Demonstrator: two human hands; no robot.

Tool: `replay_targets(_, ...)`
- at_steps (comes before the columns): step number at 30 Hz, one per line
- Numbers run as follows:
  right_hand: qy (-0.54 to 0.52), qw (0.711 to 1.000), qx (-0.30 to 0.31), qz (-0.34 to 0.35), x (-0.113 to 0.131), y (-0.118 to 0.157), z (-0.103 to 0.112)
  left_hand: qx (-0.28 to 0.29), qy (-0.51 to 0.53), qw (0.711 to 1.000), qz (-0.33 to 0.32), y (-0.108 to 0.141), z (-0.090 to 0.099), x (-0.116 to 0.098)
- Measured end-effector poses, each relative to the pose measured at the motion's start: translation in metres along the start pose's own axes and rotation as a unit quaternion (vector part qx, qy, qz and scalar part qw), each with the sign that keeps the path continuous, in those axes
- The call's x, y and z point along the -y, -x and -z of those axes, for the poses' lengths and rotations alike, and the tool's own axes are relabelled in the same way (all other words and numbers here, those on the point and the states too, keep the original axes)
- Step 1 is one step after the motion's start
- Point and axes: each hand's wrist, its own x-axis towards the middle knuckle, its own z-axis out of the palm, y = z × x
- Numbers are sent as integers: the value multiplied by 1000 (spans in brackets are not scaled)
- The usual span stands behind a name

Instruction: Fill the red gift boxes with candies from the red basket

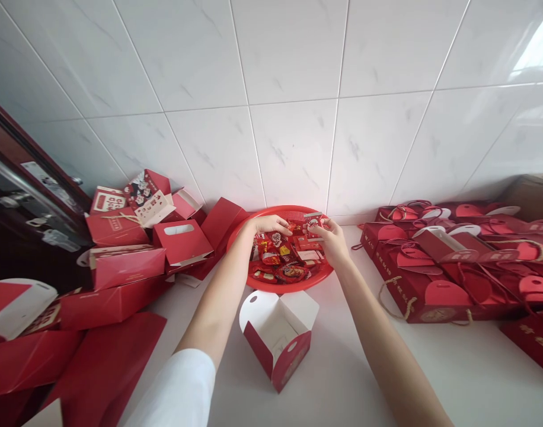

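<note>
A round red plastic basket (pixel 280 289) holds many small red wrapped sweets and packets. Over its right part, my right hand (pixel 332 240) pinches a small red packet (pixel 313 220) with white characters. My left hand (pixel 272 225) is over the basket's left back part, fingers curled; whether anything sits between its fingertips is too small to tell. In front of the basket stands an open red box (pixel 277 342) with a white inside and raised flaps, and neither hand touches it.
Red cartons and folded boxes (pixel 129 261) are piled at the left, beside a dark door with a metal handle. Larger red boxes (pixel 436 296) with rope handles, holding small red boxes, stand at the right. A tiled wall (pixel 293 148) rises behind the basket.
</note>
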Motion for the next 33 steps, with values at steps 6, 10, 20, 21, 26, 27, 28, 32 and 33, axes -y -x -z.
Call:
replay_targets(6,8,1000,-16,9,3,2,-2,3,-114,992,58,0,0,-2)
replay_targets(10,24,1000,-1,2,5,3,-2,1,-182,977,114,-2,2,0)
replay_targets(20,16,1000,5,-1,4,2,-2,93,-288,938,167,3,-24,-18)
replay_targets(21,16,1000,6,-1,4,3,-2,91,-302,934,168,2,-29,-19)
replay_targets(26,20,1000,8,2,4,2,-2,44,-256,960,104,-7,-38,-8)
replay_targets(27,19,1000,8,0,4,2,-2,53,-236,966,89,-7,-36,-5)
replay_targets(28,19,1000,8,-1,4,2,-2,62,-220,970,79,-6,-33,-2)
replay_targets(32,14,1000,8,-1,4,1,-2,68,-181,979,69,1,-23,2)
replay_targets(33,12,1000,9,0,4,1,-2,63,-172,981,67,2,-22,1)
